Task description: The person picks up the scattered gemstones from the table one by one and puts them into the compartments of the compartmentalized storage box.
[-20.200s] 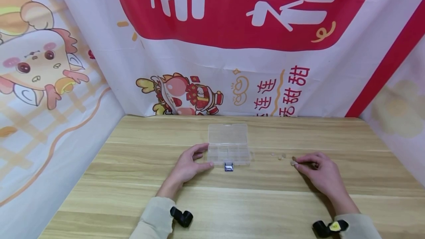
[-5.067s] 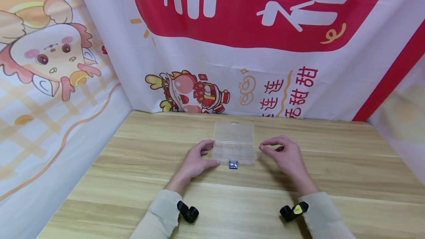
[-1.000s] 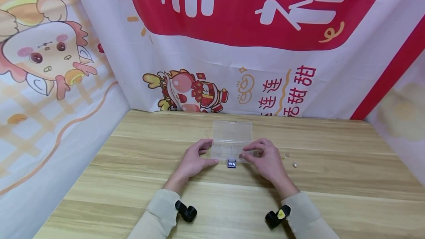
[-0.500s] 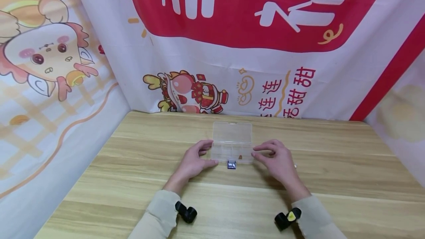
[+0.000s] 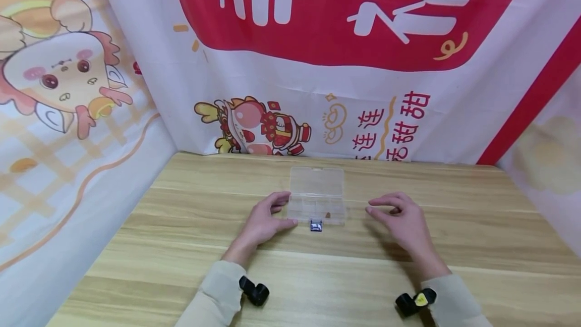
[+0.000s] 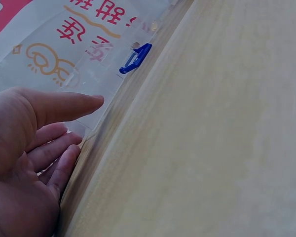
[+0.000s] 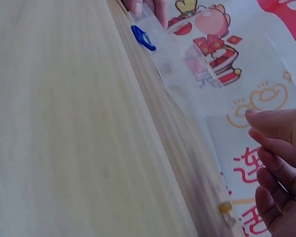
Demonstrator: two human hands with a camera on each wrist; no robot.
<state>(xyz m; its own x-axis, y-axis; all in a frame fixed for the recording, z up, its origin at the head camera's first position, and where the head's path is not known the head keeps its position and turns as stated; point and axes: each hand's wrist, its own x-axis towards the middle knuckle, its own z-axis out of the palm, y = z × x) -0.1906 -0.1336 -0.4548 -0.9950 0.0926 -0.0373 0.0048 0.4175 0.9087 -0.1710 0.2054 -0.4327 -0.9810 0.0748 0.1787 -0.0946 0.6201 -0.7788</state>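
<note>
A clear plastic compartment box [image 5: 297, 214] lies on the table, its lid [image 5: 316, 180] folded back and its blue latch [image 5: 316, 225] at the front. My left hand [image 5: 265, 221] holds the box's left end, thumb at the front corner and fingers farther back. One small brown piece [image 5: 328, 215] sits in a front compartment toward the right. Beyond the box's right side, my right hand [image 5: 401, 218] hovers above the table. Its thumb and fingers are loosely bent, with nothing visible between them in the right wrist view.
In the right wrist view, a small yellowish piece [image 7: 226, 206] lies on the wooden table beneath my right hand; other loose pieces near it are blurred. A printed cloth [image 5: 317, 115] hangs along the table's back edge.
My right hand has let go of the brown piece in the box and moved off to the right, over the loose pieces. The left hand and the box have stayed in place.
</note>
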